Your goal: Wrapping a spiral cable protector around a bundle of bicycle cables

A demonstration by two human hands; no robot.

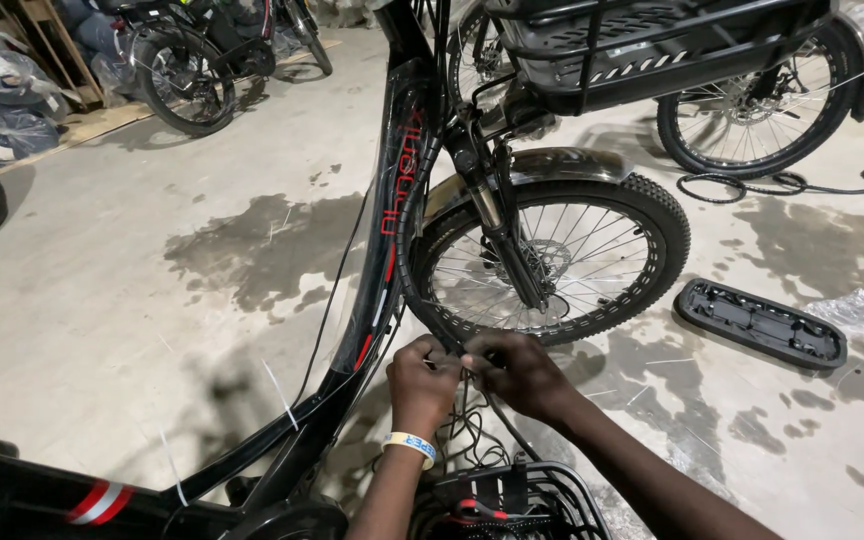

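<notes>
Both hands work at a cable bundle low on a black bicycle frame.

The black spiral-wrapped cable bundle (414, 255) runs down along the frame's down tube (384, 230), which bears red lettering, and ends between the hands just in front of the front wheel (552, 258). The left hand (422, 383), with a wristband (410, 447), and the right hand (514, 372) meet knuckle to knuckle, fingers pinched narrowly on the bundle's lower end. Loose wires (472, 440) hang below. A black plastic cover (760, 323) lies on the stained concrete floor (132, 300), well apart.
</notes>
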